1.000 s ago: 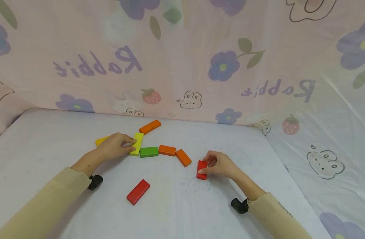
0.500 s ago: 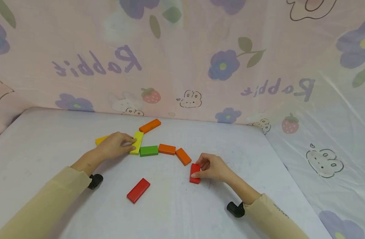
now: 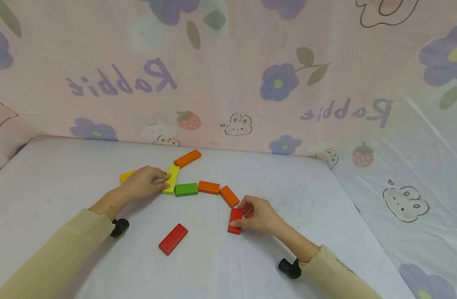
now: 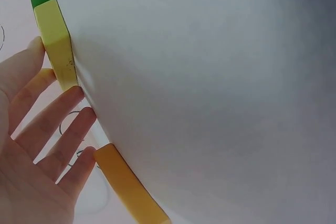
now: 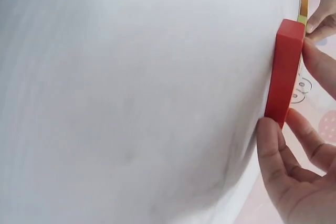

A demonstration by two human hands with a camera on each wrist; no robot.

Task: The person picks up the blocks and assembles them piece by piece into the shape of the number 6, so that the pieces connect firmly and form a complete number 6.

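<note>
Now, right fingers (image 3: 241, 223) clamped on red block (image 5: 285, 72); left fingers (image 4: 50, 121) spread, touching bright-yellow block (image 3: 174, 171).

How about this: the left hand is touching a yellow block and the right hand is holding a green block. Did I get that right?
Not quite: the right hand is holding a red block, not a green one, as the head view shows. The left hand is touching a yellow block, just as you said.
</note>
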